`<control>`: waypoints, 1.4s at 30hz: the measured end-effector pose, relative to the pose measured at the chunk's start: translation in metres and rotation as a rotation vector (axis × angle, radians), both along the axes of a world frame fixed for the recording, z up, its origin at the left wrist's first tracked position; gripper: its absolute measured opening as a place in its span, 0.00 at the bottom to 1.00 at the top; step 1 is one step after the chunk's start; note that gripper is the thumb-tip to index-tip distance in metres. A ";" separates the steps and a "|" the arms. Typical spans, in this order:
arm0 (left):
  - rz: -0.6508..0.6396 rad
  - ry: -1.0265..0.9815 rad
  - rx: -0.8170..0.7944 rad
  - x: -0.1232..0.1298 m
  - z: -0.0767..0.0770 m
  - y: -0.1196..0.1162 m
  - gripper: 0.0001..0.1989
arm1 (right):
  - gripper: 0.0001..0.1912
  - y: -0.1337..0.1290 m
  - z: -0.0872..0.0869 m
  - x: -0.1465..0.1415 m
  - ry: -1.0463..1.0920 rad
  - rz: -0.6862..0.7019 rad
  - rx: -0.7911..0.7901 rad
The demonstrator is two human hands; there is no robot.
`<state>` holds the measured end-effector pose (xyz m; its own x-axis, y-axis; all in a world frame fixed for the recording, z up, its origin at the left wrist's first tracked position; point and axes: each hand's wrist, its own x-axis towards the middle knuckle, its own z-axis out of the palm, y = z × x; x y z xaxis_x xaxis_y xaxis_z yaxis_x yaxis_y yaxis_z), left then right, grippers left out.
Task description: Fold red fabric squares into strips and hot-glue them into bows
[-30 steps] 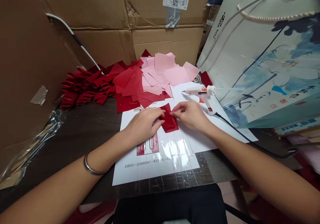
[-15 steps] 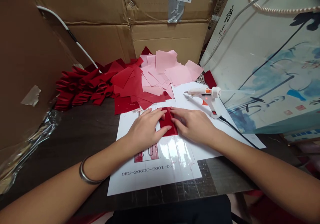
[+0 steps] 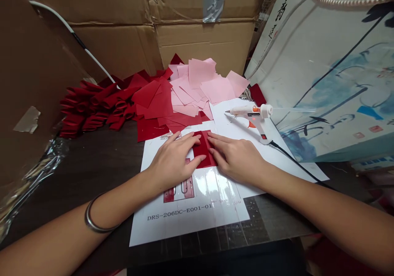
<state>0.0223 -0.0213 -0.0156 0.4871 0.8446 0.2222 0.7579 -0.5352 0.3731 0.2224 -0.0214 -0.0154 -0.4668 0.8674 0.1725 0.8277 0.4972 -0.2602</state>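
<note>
Against stacked cardboard boxes (image 3: 203, 46) and a painted gift bag (image 3: 326, 83), our dark table (image 3: 92, 161) holds a heap of pink squares (image 3: 200, 83), loose red squares (image 3: 154, 103) and a row of folded red pieces (image 3: 89, 108). A white glue gun (image 3: 250, 116) lies on a paper sheet (image 3: 234, 118). Nearer us, a printed sheet (image 3: 191, 231) reads "DRS-206DC-E001-01". On it, the red cloth piece (image 3: 203, 149), pointed and rumpled a second ago, now lies flatter and squarer. Our left hand (image 3: 175, 159) and right hand (image 3: 238, 159) press from either side, open and flat, fingers spread, gripping nothing. A metal bangle (image 3: 94, 220) circles our left wrist.
</note>
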 end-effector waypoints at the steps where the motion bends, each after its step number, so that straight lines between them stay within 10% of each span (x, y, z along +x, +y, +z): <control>1: 0.000 0.000 -0.002 -0.001 0.000 0.000 0.19 | 0.23 0.000 0.000 -0.001 -0.004 -0.006 -0.002; 42: -0.004 0.050 0.035 -0.003 0.002 0.001 0.15 | 0.23 0.002 0.000 -0.001 -0.043 0.035 0.027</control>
